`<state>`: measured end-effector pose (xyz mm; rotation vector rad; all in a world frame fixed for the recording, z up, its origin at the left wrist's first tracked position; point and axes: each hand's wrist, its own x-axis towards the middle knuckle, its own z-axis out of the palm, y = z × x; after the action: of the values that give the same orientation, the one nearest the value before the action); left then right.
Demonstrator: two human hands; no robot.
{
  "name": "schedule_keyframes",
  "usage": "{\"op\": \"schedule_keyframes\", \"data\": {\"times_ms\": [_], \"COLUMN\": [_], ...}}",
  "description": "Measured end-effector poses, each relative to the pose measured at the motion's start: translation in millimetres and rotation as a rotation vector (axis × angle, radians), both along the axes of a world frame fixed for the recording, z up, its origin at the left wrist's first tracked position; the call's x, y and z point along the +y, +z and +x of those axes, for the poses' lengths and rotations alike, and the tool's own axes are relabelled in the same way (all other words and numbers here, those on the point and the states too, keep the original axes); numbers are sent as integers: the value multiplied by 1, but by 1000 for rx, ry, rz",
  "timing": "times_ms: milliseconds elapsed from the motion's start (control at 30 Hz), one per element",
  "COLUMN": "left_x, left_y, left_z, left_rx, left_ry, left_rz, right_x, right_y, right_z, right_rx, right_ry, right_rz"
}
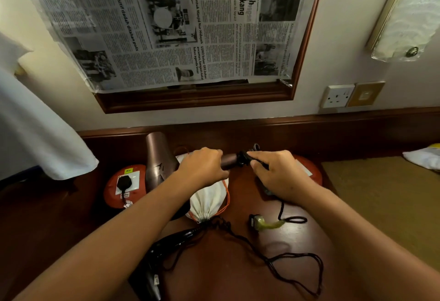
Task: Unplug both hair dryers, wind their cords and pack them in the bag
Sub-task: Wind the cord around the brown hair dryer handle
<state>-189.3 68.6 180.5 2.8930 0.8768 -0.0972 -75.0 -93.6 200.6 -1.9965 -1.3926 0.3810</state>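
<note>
A bronze hair dryer [157,157] stands at the back of the dark wooden table, barrel up. My left hand [202,167] grips its handle [229,160]. My right hand [278,174] is shut on its black cord [244,157] at the handle's end; the cord runs down past my wrist to a plug [256,222] lying loose on the table. A black hair dryer [164,250] lies near the front under my left forearm, its cord [297,262] sprawled in loops. Its black plug [123,182] sits in a red socket block [123,186]. A white drawstring bag [207,200] lies in the middle.
A second red socket block [307,169] lies behind my right hand. A wall socket [337,95] is at the right above the table's back rail. White cloth [35,134] hangs at the left. A framed mirror covered with newspaper [166,26] hangs above. A tan surface [381,200] adjoins the table's right side.
</note>
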Motion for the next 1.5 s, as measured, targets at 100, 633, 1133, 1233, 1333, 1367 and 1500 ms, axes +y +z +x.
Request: {"op": "schedule_keyframes", "data": {"times_ms": [100,633,1133,1233,1333,1367,1500], "left_x": [6,1,-9,-12,-14,-14,-15], "left_y": [3,14,47,47,45,43,36], "left_z": [1,-1,-9,-10,-12,-12,-13], "left_rx": [-15,-111,-181,-161,-119,-104,-40], "left_ry": [55,11,-203,-240,-261,-256,-252], "left_rz": [-14,-239,-355,-374,-366,-371,-348], "right_x": [-1,4,18,20,21,21,30], "right_y": [-16,-67,-38,-29,-13,-8,5], "right_z": [-4,-4,42,47,53,55,62], "right_rx": [279,733,807,633,463,413,240], "right_ry": [-32,-8,-4,-99,-69,-60,-9], "right_rz": [18,-40,-62,-93,-72,-78,-137]}}
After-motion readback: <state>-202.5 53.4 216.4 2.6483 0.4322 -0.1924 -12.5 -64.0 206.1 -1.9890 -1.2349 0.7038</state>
